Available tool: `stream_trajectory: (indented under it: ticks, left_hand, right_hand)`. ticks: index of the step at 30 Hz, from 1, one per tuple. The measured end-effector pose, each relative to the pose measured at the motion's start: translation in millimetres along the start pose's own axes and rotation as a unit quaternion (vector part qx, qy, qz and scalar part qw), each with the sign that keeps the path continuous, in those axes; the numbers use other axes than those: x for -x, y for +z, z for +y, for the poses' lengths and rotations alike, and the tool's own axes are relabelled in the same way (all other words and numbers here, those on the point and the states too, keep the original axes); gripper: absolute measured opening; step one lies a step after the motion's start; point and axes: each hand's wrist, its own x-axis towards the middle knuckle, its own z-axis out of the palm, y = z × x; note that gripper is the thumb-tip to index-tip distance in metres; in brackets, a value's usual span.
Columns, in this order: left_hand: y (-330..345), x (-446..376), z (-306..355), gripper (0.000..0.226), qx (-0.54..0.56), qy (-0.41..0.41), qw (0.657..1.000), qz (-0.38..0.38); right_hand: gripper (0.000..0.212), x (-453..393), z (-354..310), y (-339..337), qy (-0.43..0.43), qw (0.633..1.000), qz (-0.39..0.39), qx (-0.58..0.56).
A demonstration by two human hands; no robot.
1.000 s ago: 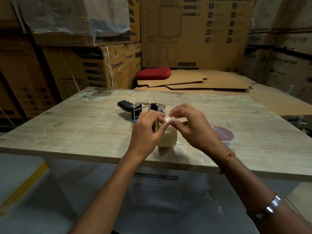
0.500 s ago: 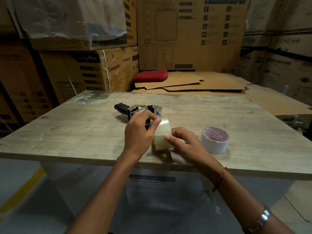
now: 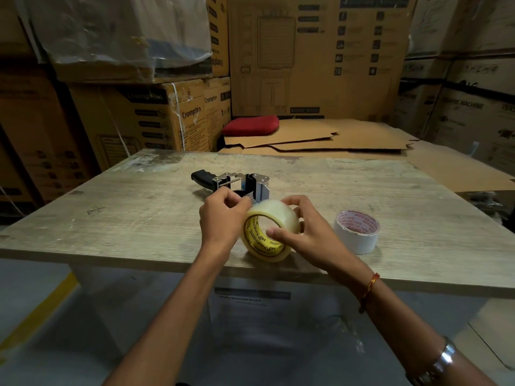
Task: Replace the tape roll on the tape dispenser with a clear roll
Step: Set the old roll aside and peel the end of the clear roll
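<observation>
Head view, frame centre: clear roll [image 3: 271, 231] upright on worktop [image 3: 125, 213] near edge, right hand [image 3: 303, 232] grip curled round it. Left hand [image 3: 223, 215] grip pinching the tape's free end. Dispenser [image 3: 237, 182] just behind. Advice: steady roll, peel evenly toward dispenser.

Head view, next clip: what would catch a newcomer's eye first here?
The clear tape roll with its yellow printed core, at the table's near edge, held by the right hand while the left hand pinches its loose end. Just behind lies the tape dispenser, black handle pointing left. To the right sits a white tape roll, flat on the table.
</observation>
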Motion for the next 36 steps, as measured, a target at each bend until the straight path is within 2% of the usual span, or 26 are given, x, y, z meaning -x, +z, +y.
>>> stream_trajectory:
  ticks: [2, 4, 6, 8, 12, 17, 23, 25, 28, 32, 36]
  left_hand:
    - [-4.7, -1.5, 1.8, 0.015, 0.097, -0.07, 0.991, -0.056]
    - [-11.4, -1.2, 4.4, 0.009, 0.18, -0.134, 0.967, -0.122]
    - [-16.6, -1.9, 1.7, 0.004, 0.21, -0.169, 0.949, -0.164]
    - [-18.4, -0.9, -4.6, 0.016, 0.222, -0.191, 0.937, -0.192]
    - [-18.1, 3.4, -18.6, 0.037, 0.184, -0.175, 0.936, -0.244]
    - [-16.0, 1.0, -26.9, 0.037, 0.119, -0.127, 0.949, -0.261]
    - [-22.4, -2.1, -36.3, 0.048, 0.005, -0.063, 0.946, -0.317]
    - [-24.8, -3.4, -40.1, 0.045, 0.005, -0.054, 0.942, -0.332]
    - [-25.8, -4.7, -44.0, 0.031, -0.012, -0.04, 0.943, -0.331]
    - [-26.8, -3.3, -49.1, 0.006, -0.013, -0.029, 0.947, -0.321]
    - [-28.2, -3.5, -48.6, 0.006, -0.031, -0.019, 0.952, -0.305]
  right_hand:
    - [0.045, -2.5, 1.2, -4.3, -0.009, 1.0, 0.015, -0.008]
    - [0.03, -5.2, 1.2, -10.1, 0.015, 0.999, 0.014, -0.036]
    - [0.028, -8.0, 1.7, -15.8, 0.039, 0.999, -0.003, -0.02]
    - [0.033, -11.4, 4.3, -19.4, 0.049, 0.998, -0.02, 0.019]
    - [0.032, -17.2, 8.7, -21.8, 0.027, 0.994, -0.04, 0.1]
    - [0.03, -26.7, 11.6, -19.7, 0.044, 0.989, -0.059, 0.128]
    - [0.026, -36.3, 12.2, -22.7, 0.047, 0.99, -0.013, 0.135]
    - [0.032, -27.7, 9.8, -20.5, 0.04, 0.993, -0.008, 0.112]
    - [0.056, -8.4, 5.3, -17.9, 0.026, 0.994, -0.009, 0.101]
    - [0.092, 9.5, 4.4, -8.8, 0.002, 0.984, -0.091, 0.151]
    - [0.101, 8.0, 8.9, 3.1, -0.014, 0.977, -0.066, 0.203]
